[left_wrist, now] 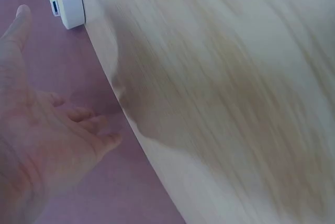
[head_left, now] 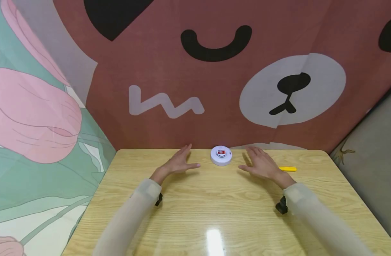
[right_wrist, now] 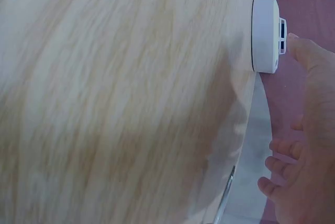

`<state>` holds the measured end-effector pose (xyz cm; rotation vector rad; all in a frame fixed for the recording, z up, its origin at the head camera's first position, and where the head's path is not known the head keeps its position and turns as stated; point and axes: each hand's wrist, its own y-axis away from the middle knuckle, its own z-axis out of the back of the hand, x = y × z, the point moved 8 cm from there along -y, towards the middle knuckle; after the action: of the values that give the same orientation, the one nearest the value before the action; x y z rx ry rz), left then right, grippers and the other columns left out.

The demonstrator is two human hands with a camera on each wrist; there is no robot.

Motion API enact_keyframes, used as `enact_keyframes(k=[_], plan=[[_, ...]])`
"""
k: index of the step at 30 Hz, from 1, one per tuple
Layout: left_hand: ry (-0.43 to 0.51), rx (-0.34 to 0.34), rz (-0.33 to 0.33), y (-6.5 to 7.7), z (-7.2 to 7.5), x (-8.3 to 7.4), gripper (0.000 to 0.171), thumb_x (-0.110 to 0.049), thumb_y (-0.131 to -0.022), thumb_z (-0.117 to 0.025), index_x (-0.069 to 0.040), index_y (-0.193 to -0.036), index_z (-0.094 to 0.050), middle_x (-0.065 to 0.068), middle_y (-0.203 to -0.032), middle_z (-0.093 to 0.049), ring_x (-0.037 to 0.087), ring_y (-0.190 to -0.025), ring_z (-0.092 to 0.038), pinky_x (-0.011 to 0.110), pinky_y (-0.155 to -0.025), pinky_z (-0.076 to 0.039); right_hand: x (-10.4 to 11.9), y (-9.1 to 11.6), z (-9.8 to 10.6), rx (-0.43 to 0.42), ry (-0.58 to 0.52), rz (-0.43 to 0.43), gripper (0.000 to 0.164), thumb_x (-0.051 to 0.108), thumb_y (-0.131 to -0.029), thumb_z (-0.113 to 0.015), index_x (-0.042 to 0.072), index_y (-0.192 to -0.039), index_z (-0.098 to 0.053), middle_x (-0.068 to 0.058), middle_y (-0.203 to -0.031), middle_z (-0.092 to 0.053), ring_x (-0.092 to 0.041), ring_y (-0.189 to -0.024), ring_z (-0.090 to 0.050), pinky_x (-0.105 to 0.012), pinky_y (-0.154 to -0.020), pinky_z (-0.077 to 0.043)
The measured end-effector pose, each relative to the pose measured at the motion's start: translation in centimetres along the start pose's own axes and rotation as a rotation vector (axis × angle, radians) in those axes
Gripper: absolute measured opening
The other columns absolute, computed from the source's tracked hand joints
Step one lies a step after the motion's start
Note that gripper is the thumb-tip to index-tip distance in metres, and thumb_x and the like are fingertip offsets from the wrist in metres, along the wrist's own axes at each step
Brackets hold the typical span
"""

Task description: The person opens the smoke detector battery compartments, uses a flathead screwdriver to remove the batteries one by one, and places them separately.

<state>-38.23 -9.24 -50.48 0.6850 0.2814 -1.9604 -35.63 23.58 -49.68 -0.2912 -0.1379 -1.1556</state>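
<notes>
A round white smoke detector (head_left: 221,158) with a red label on its raised centre lies at the back of the wooden table. To its left hovers my left hand (head_left: 179,162), thumb spread from the straight fingers, holding nothing. On the other side, my right hand (head_left: 260,164) is also spread and empty, its thumb toward the detector. Both palms face inward, with a gap on either side. Beyond the right hand shows the yellow handle (head_left: 288,169) of a screwdriver, whose metal shaft (right_wrist: 225,198) appears in the right wrist view.
The light wooden table (head_left: 214,202) ends against a brown cloth backdrop (head_left: 169,131) with a cartoon bear. A floral cloth (head_left: 38,160) hangs at the left and a grey one (head_left: 371,153) at the right.
</notes>
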Motion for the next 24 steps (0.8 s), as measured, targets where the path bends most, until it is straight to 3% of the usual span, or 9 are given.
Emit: enact_keyframes(k=[12,24], plan=[[0.199,0.019,-0.009,-2.1,-1.5,-2.0,0.111,-0.050,-0.094,-0.079,-0.009,-0.171,-0.011,0.012,-0.177,-0.015,0.031,-0.161,-0.020,0.050,-0.129,-0.022,0.7,-1.2,-2.1,0.042,-0.180,-0.034,0.100,0.059,-0.097,-0.070,-0.006,-0.163,-0.032,-0.030,-0.167,-0.033,-0.052,-0.152,-0.031,-0.068,-0.120,-0.030],[0.255,0.023,0.028,-3.7,-2.8,-2.2,0.105,-0.044,-0.094,-0.081,-0.006,-0.170,-0.019,0.016,-0.174,-0.026,0.033,-0.160,-0.025,0.050,-0.128,-0.026,2.2,-2.6,-3.3,0.022,-0.296,-0.019,0.100,0.049,-0.095,-0.078,-0.007,-0.163,-0.031,-0.030,-0.163,-0.039,-0.053,-0.149,-0.037,-0.068,-0.120,-0.031]])
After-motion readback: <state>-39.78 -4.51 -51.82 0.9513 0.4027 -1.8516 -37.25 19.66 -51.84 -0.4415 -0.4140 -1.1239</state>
